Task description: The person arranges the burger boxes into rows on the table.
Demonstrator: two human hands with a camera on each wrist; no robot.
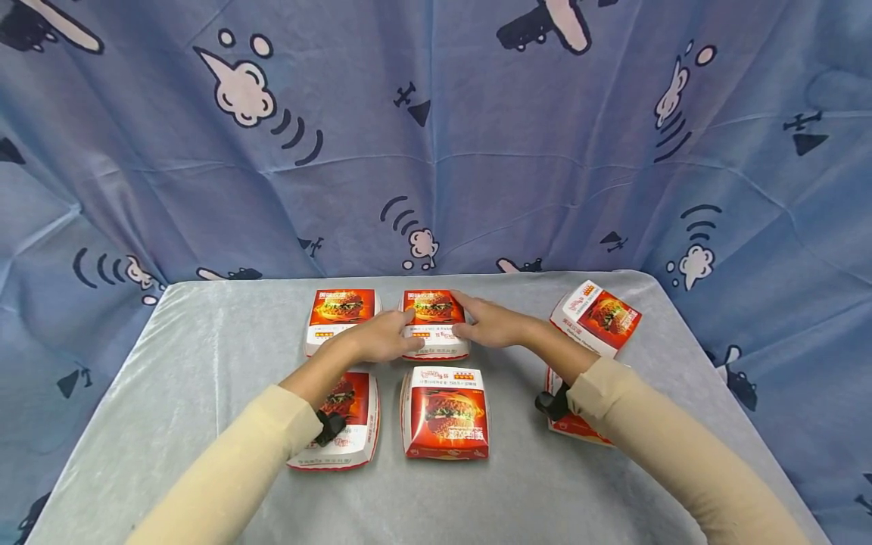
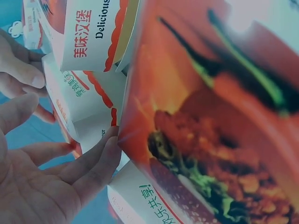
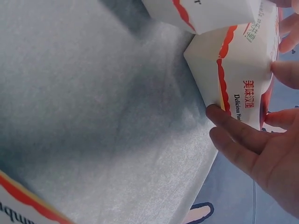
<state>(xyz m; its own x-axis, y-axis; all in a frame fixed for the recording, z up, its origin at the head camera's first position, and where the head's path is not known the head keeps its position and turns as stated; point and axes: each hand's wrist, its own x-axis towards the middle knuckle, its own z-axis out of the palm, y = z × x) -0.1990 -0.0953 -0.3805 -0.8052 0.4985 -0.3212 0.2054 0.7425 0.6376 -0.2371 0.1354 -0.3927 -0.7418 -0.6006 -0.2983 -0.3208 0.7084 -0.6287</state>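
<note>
A red and white burger box (image 1: 437,339) at the back middle of the table lies between my two hands. My left hand (image 1: 390,337) is at its left side, thumb over the top edge. On the right side, my right hand (image 1: 492,323) touches the box with extended fingers. In the right wrist view, the right hand's fingers (image 3: 243,130) lie along the side of the box (image 3: 243,93). The left hand (image 2: 51,182) has nearly straight fingers in the left wrist view, where a large printed burger box (image 2: 210,140) fills the near right. The box's underside is hidden.
Left of it stands another burger box (image 1: 341,309). Nearer are a box (image 1: 347,446) partly under my left wrist and one (image 1: 446,412) in the middle. At right, one box (image 1: 598,316) sits turned; another (image 1: 579,428) is mostly behind my right arm. A patterned curtain (image 1: 436,136) hangs behind the table.
</note>
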